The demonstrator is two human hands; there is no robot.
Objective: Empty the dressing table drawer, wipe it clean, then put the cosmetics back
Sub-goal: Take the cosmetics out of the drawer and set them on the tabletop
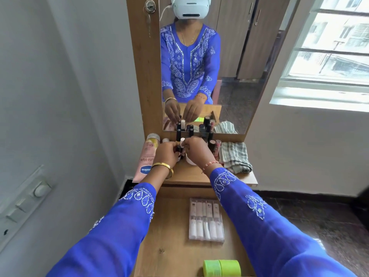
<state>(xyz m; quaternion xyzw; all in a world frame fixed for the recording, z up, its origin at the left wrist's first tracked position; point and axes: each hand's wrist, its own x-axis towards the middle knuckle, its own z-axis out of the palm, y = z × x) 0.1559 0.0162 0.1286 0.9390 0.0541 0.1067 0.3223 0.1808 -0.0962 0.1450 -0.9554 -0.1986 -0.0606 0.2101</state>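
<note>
Gathering upright lipsticks (180, 143) on the far tabletop (185, 174), both hands pinch them: left hand (166, 151), right hand (196, 151), likely for return. Near, the open drawer (171, 236) already holds a clear case (205, 220); cloth (234, 156) lies right.

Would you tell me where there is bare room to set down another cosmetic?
In the open drawer, bare wood lies left of the clear case and between it and the green tubs. The shelf is crowded, free only at its front edge.
</note>
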